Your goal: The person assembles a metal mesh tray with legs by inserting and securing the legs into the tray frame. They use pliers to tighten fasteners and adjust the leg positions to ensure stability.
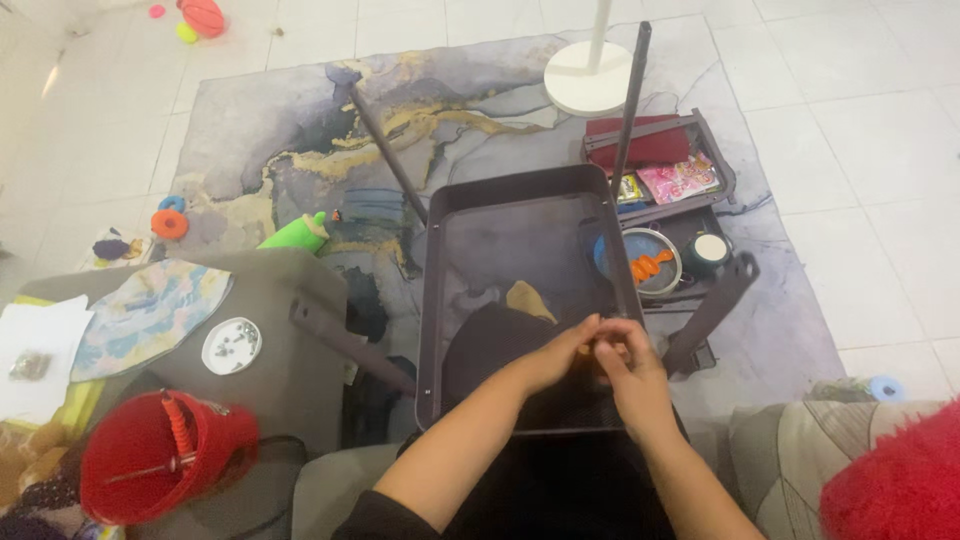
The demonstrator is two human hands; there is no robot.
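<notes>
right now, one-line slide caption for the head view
Left hand and right hand meet over a dark mesh tray above a marbled rug.

Floor: pale glossy tiles (880, 120) — light glints at the upper left.
Rug: grey-blue marbled rug (300, 130) with gold veins, spread over the tiles.
Lamp: round white lamp base (586, 78) on the rug's far edge.
Table: grey side table (290, 330) — left.

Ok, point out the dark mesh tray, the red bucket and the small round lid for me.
dark mesh tray (520, 240), head view, on its mesh bottom.
red bucket (130, 470), head view, on its inner wall.
small round lid (231, 346), head view, on its centre.
</notes>
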